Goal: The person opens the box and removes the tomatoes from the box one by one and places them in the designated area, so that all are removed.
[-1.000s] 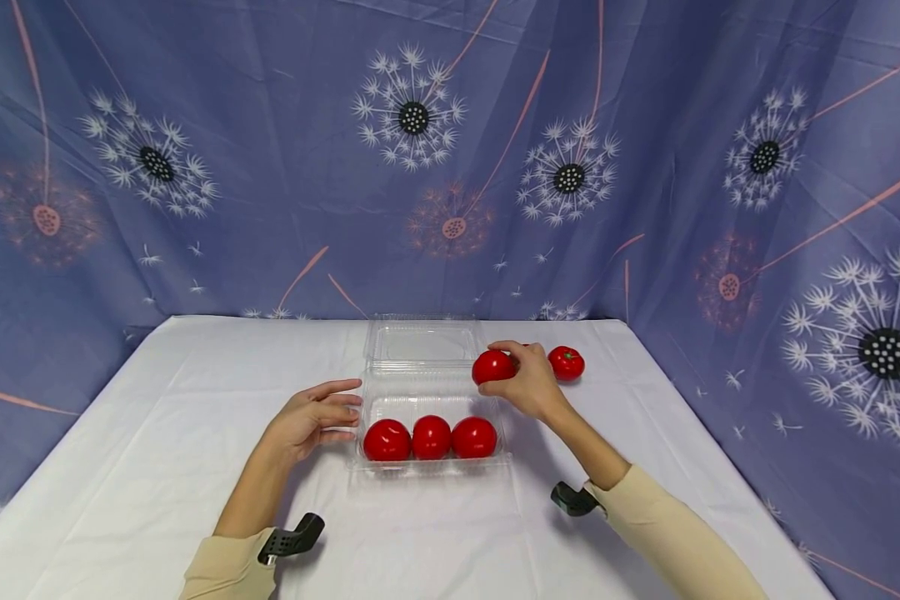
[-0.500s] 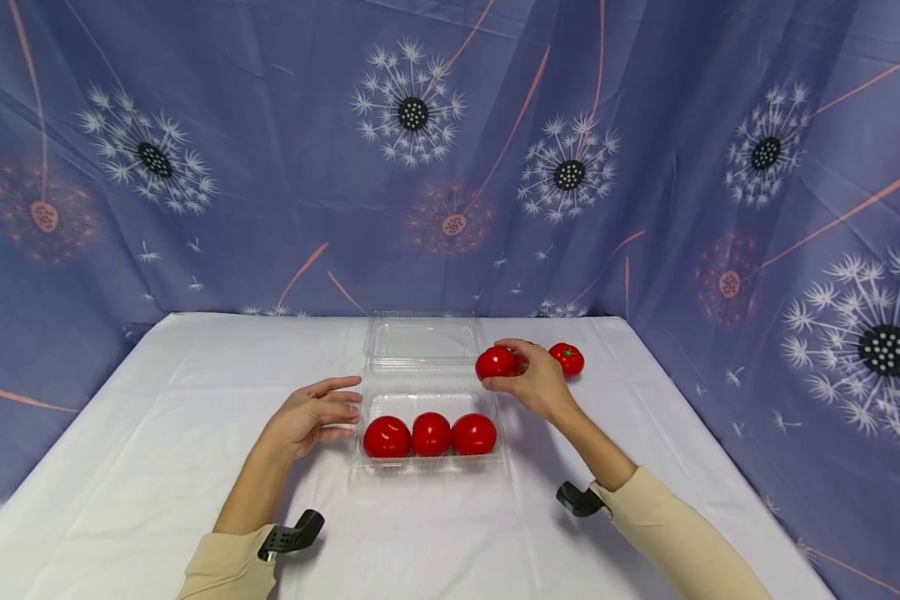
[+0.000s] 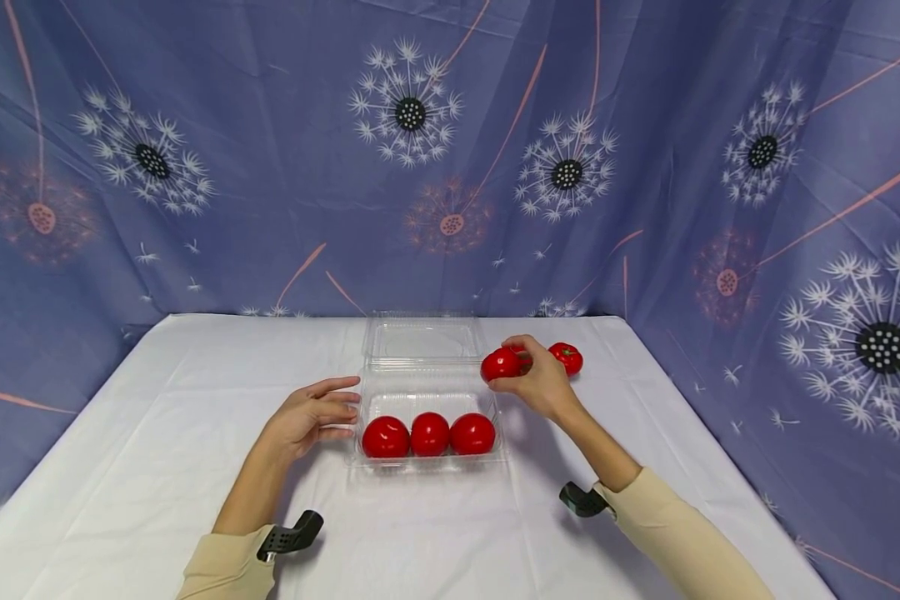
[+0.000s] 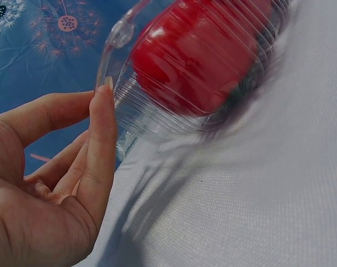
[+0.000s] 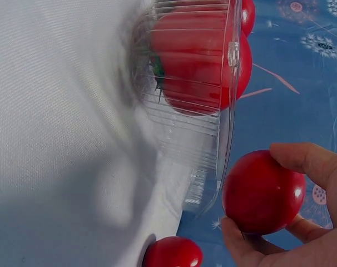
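Observation:
A clear plastic clamshell box [image 3: 431, 404] lies with its lid [image 3: 423, 340] folded back. Three red tomatoes [image 3: 430, 434] sit in a row along its near side. My left hand [image 3: 311, 419] stays at the box's left side, fingers extended; in the left wrist view the fingertips touch the rim [image 4: 104, 67]. Above the box's back right corner, my right hand [image 3: 537, 382] pinches a tomato [image 5: 263, 192] between thumb and fingers. Another tomato [image 3: 566, 358] rests on the table to the right, and a red patch behind the right hand is mostly hidden.
A white cloth [image 3: 225, 367] covers the table. Behind it and along the sides hangs a blue curtain [image 3: 285, 208] with a dandelion print. The back row of the box, behind the three tomatoes, holds nothing visible.
My right hand has drifted slightly to the right, carrying the tomato away from the box's right edge. The left hand and the tomatoes in the box have stayed in place.

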### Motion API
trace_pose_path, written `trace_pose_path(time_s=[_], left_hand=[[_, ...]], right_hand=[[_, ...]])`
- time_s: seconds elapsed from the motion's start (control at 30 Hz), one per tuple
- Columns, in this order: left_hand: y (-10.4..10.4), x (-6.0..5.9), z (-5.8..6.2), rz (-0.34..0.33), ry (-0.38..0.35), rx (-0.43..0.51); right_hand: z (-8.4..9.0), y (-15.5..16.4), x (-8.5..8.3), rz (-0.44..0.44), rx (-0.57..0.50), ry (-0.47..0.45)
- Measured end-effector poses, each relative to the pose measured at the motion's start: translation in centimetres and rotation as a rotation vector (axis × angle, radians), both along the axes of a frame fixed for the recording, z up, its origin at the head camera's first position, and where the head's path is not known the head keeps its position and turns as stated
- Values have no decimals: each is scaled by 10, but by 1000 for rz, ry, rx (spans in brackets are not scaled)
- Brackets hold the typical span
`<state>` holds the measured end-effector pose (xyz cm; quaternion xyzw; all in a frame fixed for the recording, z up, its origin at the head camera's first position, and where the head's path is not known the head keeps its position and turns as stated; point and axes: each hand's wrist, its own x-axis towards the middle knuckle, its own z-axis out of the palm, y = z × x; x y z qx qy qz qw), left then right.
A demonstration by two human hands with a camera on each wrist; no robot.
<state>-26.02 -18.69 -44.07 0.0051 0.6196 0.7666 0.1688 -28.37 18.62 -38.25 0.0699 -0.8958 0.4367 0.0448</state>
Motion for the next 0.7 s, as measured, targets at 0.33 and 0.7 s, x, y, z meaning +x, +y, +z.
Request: trace_pose_path(time_s=[0.33, 0.7], left_hand=[[0, 0, -2, 0, 8, -3], [0, 1, -1, -2, 14, -7]], right_hand=[[-2, 3, -1, -36, 11, -20], [0, 8, -2, 13, 75, 18]])
